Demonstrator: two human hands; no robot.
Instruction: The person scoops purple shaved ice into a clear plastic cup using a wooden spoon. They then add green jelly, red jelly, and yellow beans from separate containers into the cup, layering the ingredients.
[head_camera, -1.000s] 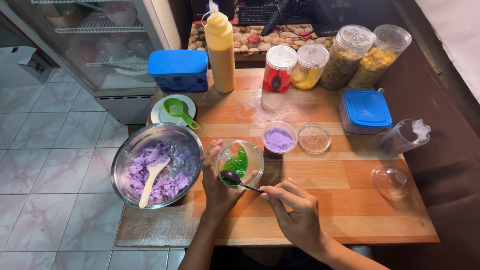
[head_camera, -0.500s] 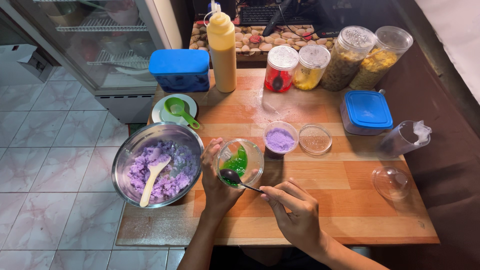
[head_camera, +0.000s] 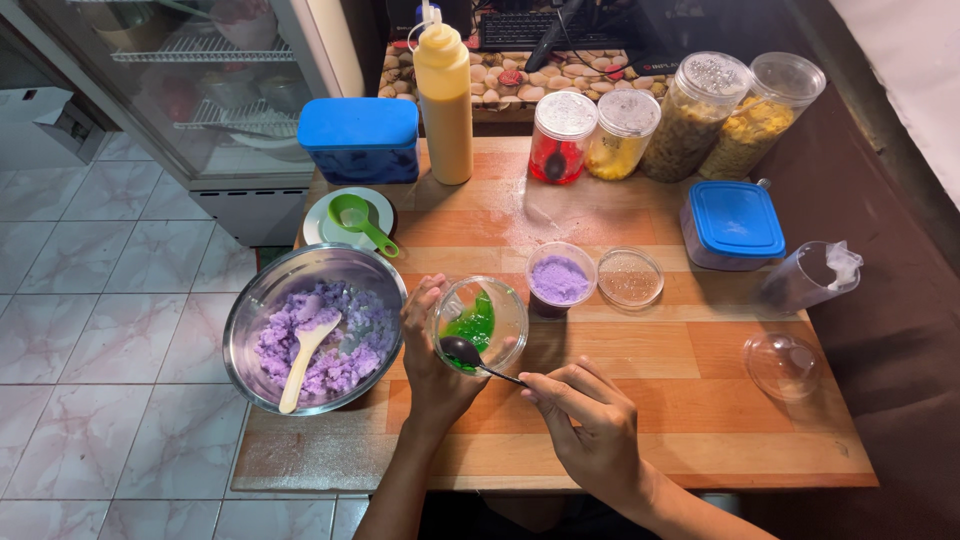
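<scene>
Hands: left hand (head_camera: 432, 365) wraps a clear plastic cup (head_camera: 480, 320) just below the frame's centre, fingers closed round its side; right hand (head_camera: 595, 430) pinches the handle of a dark spoon (head_camera: 470, 358) between fingertips, a narrow grip.
Cup: tilted toward the camera, with bright green jelly inside; the spoon's bowl sits at its lower rim, against the green.
Steel bowl: large metal mixing bowl (head_camera: 262, 300) at left centre, just beside the left hand, holding purple crushed ice and a pale wooden spoon (head_camera: 305, 360) leaning in it.
Small cup: clear cup (head_camera: 560, 278) right of the held one, filled with purple powder.
Shallow dish: round clear lid or dish (head_camera: 629, 277) next to it, dusted with brownish grains.
Blue-lidded tubs: one dark blue box (head_camera: 357, 140) at upper left of the table, one clear tub with blue lid (head_camera: 733, 222) at right.
Squeeze bottle: tall, yellow-orange sauce inside (head_camera: 444, 100), top centre.
Jars: four clear lidded jars along the top edge: red pieces (head_camera: 556, 140), yellow pieces (head_camera: 620, 135), brownish mix (head_camera: 695, 115), yellow flakes (head_camera: 760, 115).
Saucer: white plate (head_camera: 318, 228) bearing a green measuring scoop (head_camera: 358, 222), above the steel bowl.
Right edge: clear pitcher (head_camera: 805, 275) lying on its side, and a clear dome lid (head_camera: 782, 362) below it.
Table: wooden striped top (head_camera: 700, 420).
</scene>
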